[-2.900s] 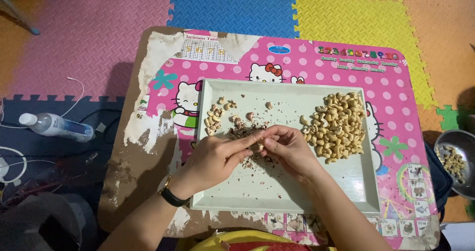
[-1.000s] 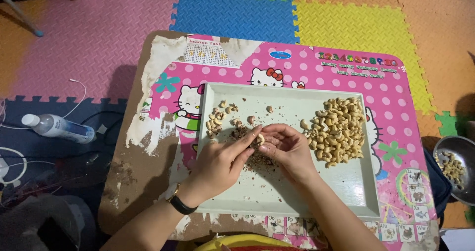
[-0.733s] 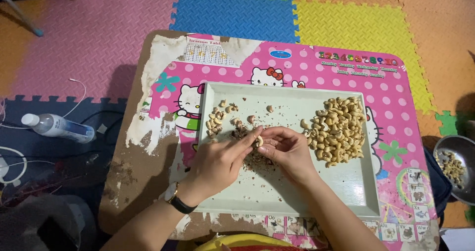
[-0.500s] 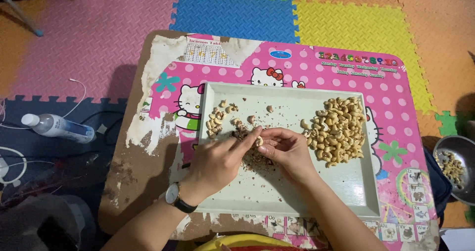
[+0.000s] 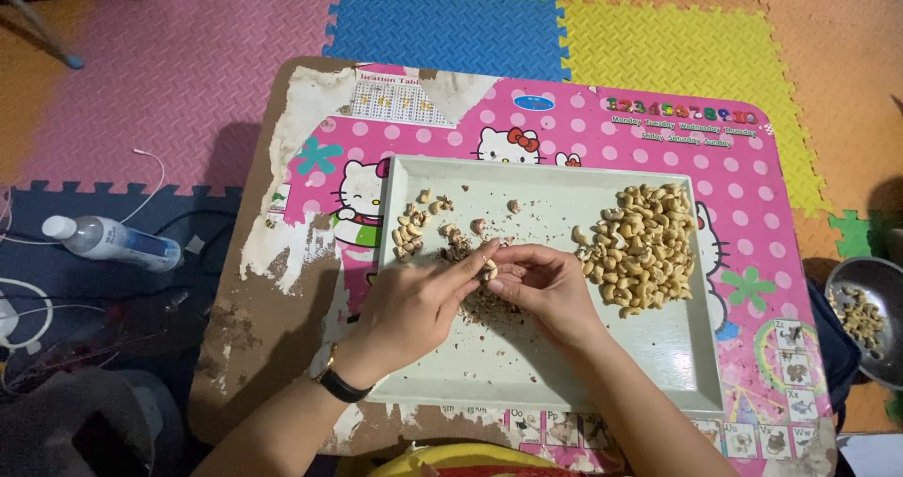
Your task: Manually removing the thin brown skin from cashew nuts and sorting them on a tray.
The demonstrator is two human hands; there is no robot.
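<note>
Over the middle of the pale green rectangular plastic tray (image 5: 527, 383), the left hand (image 5: 414, 308) and the right hand (image 5: 547, 284) meet, fingertips of both pinching one small pale cashew nut (image 5: 489, 270). Brown skin flakes (image 5: 489, 306) lie beneath. A big heap of pale cashews (image 5: 640, 246) sits right, a small cluster of cashews (image 5: 409, 232) far left.

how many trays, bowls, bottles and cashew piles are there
tray: 1
bowl: 1
bottle: 1
cashew piles: 2, big pile and small pile
total: 5
The left hand and right hand pinch one cashew.
</note>
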